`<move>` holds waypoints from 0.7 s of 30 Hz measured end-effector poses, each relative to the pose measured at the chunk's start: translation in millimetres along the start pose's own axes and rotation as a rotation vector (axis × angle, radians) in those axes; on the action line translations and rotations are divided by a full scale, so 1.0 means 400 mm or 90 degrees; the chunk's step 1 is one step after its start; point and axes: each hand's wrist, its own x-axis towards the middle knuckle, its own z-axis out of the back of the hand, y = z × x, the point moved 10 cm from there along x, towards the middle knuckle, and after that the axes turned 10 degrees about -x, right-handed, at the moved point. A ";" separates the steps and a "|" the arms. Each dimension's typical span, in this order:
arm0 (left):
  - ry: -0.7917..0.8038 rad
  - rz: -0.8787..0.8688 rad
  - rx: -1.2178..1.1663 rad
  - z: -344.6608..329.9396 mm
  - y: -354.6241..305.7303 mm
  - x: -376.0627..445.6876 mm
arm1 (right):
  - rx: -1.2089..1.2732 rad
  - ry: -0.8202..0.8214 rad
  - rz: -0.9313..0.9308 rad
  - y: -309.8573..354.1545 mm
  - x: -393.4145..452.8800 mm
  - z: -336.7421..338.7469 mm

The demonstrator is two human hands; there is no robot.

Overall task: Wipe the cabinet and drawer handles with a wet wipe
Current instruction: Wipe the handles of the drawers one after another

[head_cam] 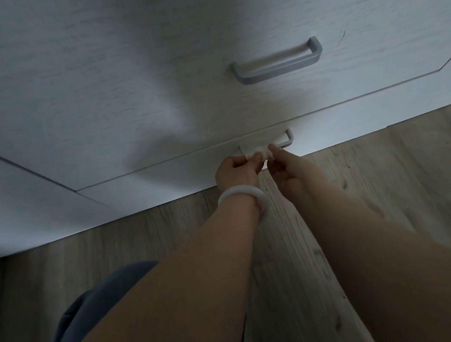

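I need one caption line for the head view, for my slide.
Both hands, left hand and right hand, pinch a wet wipe around the lowest drawer handle.

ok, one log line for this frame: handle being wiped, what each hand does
lower drawer handle | wet wipe over its left part | left hand pinches wipe | right hand pinches wipe | upper drawer handle untouched

both hands (235, 170) (283, 168) pinch a wet wipe (258, 152) on the lower drawer handle (285, 140).
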 end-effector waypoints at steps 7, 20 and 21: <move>-0.086 0.001 -0.069 0.041 -0.019 0.011 | -0.035 0.099 0.003 -0.055 -0.001 -0.085; -0.106 0.029 -0.124 0.022 0.017 0.006 | -0.095 -0.006 0.003 -0.004 -0.001 -0.035; -0.104 0.037 -0.136 0.016 0.020 0.005 | -0.091 -0.006 0.004 -0.001 -0.003 -0.037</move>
